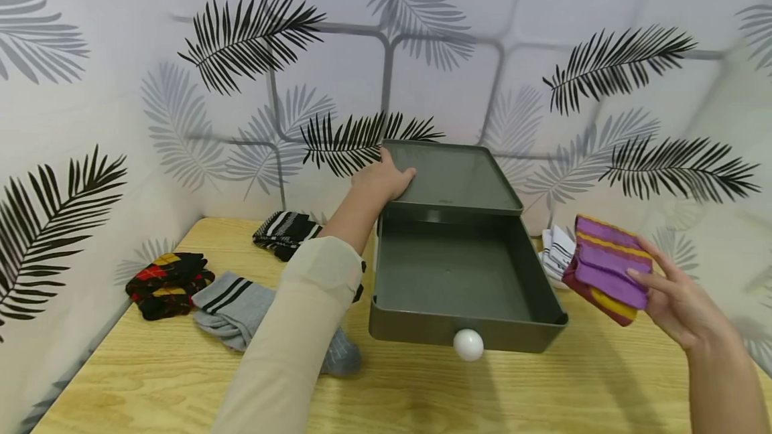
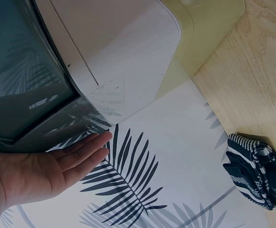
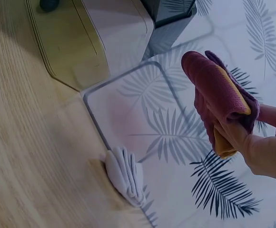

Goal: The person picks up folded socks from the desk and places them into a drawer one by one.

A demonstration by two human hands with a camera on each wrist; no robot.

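A: Starting far left?
B: Folded argyle socks (image 1: 167,286) on the wooden surface (image 1: 145,374). Just right of them, grey socks (image 1: 238,307) with black bands; farther back, black-and-white socks (image 1: 286,233).
A: Next along?
B: The left hand (image 1: 384,178), at the left edge of the lid (image 1: 455,178). Fingers fairly straight, thumb on top: touching, no clenched grip visible.
A: Middle?
B: The grey drawer (image 1: 416,330), open at the top, lid over its far end, white knob (image 1: 468,345) on its near wall.
A: Right side?
B: Far back, white socks (image 1: 556,251) on the surface. Nearer and farther right, folded purple socks (image 1: 612,263) in the air, pinched by the right hand (image 1: 675,300).
A: Step in hand?
B: My reading: putting the purple socks away, not yet in. The next move calls for a shift left over the drawer's right wall, then down, fold kept together, lid held back.
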